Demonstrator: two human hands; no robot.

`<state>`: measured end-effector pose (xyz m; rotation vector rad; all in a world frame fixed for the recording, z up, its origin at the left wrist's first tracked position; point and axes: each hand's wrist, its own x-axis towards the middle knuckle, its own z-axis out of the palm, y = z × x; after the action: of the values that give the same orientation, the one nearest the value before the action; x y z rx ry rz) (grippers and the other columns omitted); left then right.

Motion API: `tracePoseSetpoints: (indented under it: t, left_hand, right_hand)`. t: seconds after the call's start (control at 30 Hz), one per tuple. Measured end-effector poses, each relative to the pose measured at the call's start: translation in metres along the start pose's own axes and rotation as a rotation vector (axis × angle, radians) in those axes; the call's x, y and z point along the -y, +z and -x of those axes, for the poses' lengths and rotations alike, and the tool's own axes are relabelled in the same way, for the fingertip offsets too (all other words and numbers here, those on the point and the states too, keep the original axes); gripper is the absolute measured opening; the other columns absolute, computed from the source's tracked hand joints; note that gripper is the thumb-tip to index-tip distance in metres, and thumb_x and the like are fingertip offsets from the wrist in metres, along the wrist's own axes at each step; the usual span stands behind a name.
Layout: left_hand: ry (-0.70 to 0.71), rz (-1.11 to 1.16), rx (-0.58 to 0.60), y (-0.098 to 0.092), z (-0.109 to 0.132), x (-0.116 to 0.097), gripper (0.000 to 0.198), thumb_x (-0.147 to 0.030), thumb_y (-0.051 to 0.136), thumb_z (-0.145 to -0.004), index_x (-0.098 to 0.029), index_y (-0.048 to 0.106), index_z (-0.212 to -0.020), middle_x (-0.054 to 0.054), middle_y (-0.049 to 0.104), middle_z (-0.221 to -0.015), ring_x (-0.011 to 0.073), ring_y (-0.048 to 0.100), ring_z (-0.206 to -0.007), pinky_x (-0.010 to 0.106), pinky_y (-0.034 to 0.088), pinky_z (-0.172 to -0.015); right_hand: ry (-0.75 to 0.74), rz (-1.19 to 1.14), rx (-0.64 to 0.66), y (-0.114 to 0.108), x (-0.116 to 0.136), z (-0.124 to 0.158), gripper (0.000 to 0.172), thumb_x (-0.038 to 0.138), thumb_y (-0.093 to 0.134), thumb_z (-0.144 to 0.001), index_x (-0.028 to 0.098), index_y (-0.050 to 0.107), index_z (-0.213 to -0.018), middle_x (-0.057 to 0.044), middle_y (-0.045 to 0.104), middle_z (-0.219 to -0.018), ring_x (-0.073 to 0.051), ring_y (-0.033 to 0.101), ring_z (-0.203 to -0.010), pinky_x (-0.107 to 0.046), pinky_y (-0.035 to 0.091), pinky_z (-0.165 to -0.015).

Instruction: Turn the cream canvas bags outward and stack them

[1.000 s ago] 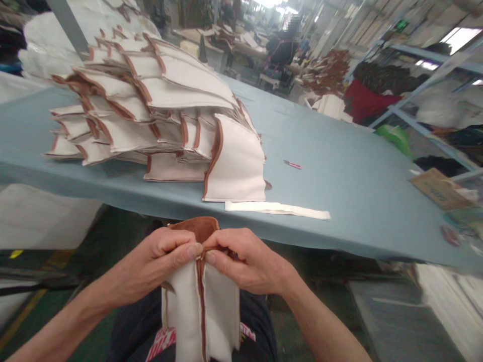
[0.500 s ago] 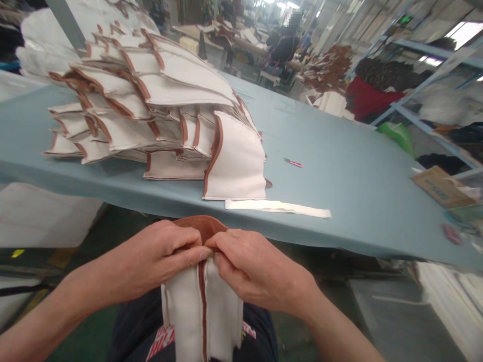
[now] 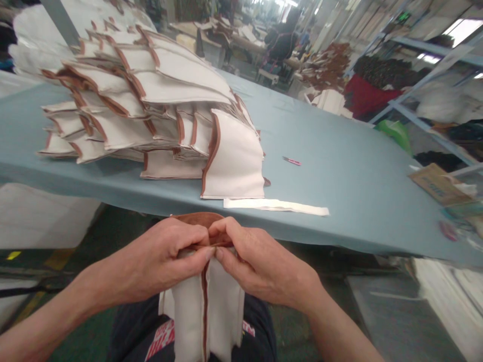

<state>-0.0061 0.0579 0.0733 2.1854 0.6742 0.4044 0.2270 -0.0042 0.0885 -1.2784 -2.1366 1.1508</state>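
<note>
Over my lap hangs a white fabric piece (image 3: 222, 306) with a brown seam down its middle and a brown lining at its open top. My left hand (image 3: 184, 251) pinches the top edge just left of the seam. Close beside it, my right hand (image 3: 252, 256) grips the same edge on the right, thumb and fingers pressed together. The two thumbs nearly meet at the seam. Beyond my hands, a white strip (image 3: 277, 205) lies along the table's near edge. A similar white piece with brown edging (image 3: 236, 156) leans on the pile behind it.
A large pile of white, brown-edged pieces (image 3: 151, 85) covers the left of the blue-green table (image 3: 339, 166). Small pink-handled thread snips (image 3: 292, 161) lie right of it. A cardboard box (image 3: 439, 183) and shelving (image 3: 426, 120) stand at right. Another person (image 3: 281, 42) sits far back.
My hands have shifted slightly along the top edge, and the right fingers have lifted over it, showing more of the brown opening. The view has moved a little.
</note>
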Motion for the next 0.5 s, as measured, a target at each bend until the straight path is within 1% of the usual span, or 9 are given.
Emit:
tracePoseSetpoints:
  t: [0.03,0.07,0.13,0.2,0.3,0.37,0.43,0.5]
  left_hand:
    - [0.000,0.032,-0.016,0.001,0.000,-0.001,0.032,-0.024,0.047,-0.101,-0.025,0.045,-0.068,-0.008,0.048,-0.061,0.0108,0.043,-0.056,0.026,0.032,-0.055]
    - [-0.005,0.064,-0.031,0.002,0.000,-0.003,0.031,-0.022,0.047,-0.098,-0.025,0.043,-0.067,-0.009,0.043,-0.059,0.0099,0.039,-0.053,0.025,0.030,-0.052]
    - [-0.026,0.124,-0.040,0.004,0.000,-0.005,0.030,-0.022,0.045,-0.095,-0.026,0.040,-0.066,-0.010,0.036,-0.058,0.0092,0.034,-0.052,0.023,0.028,-0.049]
    - [-0.043,0.176,-0.033,0.004,0.000,-0.006,0.033,-0.025,0.045,-0.097,-0.026,0.036,-0.066,-0.010,0.031,-0.060,0.0095,0.032,-0.053,0.024,0.027,-0.050]
    - [-0.085,0.286,0.000,0.006,0.000,-0.006,0.037,-0.032,0.047,-0.102,-0.027,0.035,-0.067,-0.009,0.030,-0.062,0.0103,0.032,-0.055,0.024,0.028,-0.052]
    - [-0.129,0.415,0.013,0.010,0.001,-0.005,0.041,-0.040,0.050,-0.104,-0.027,0.037,-0.067,-0.009,0.029,-0.063,0.0108,0.031,-0.055,0.024,0.028,-0.051]
    - [-0.169,0.557,0.003,0.016,0.002,-0.004,0.047,-0.048,0.054,-0.106,-0.027,0.037,-0.067,-0.010,0.028,-0.063,0.0109,0.028,-0.055,0.024,0.027,-0.050]
    - [-0.205,0.659,-0.033,0.023,0.004,-0.003,0.053,-0.057,0.057,-0.106,-0.027,0.036,-0.068,-0.010,0.028,-0.065,0.0111,0.027,-0.056,0.024,0.026,-0.050]
  right_hand:
    - [-0.018,-0.030,-0.004,-0.002,-0.002,-0.001,0.006,0.023,0.054,-0.115,0.023,0.060,-0.118,-0.008,0.080,-0.117,-0.023,0.075,-0.101,-0.034,0.052,-0.088]
    - [-0.036,-0.051,-0.015,-0.004,-0.005,-0.001,0.007,0.026,0.056,-0.115,0.023,0.062,-0.112,-0.006,0.079,-0.110,-0.021,0.073,-0.096,-0.032,0.051,-0.086]
    - [-0.066,-0.081,-0.052,-0.006,-0.011,-0.004,0.019,0.033,0.060,-0.117,0.023,0.064,-0.101,-0.003,0.076,-0.098,-0.018,0.067,-0.087,-0.030,0.047,-0.081]
    - [-0.086,-0.133,-0.078,-0.006,-0.017,-0.006,0.027,0.038,0.061,-0.117,0.022,0.066,-0.096,-0.002,0.073,-0.093,-0.017,0.062,-0.083,-0.029,0.045,-0.078]
    - [-0.088,-0.237,-0.055,-0.006,-0.024,-0.010,0.041,0.050,0.064,-0.117,0.021,0.065,-0.088,0.002,0.067,-0.082,-0.014,0.056,-0.073,-0.028,0.042,-0.071]
    - [-0.080,-0.306,-0.033,-0.006,-0.027,-0.013,0.049,0.058,0.068,-0.114,0.021,0.064,-0.084,0.004,0.060,-0.075,-0.013,0.050,-0.067,-0.027,0.038,-0.067]
    - [-0.079,-0.374,-0.021,-0.006,-0.030,-0.016,0.052,0.062,0.073,-0.111,0.020,0.063,-0.082,0.005,0.056,-0.072,-0.012,0.045,-0.065,-0.027,0.036,-0.064]
    - [-0.095,-0.457,-0.015,-0.006,-0.033,-0.019,0.053,0.063,0.077,-0.108,0.020,0.062,-0.081,0.005,0.054,-0.072,-0.012,0.043,-0.066,-0.027,0.035,-0.063]
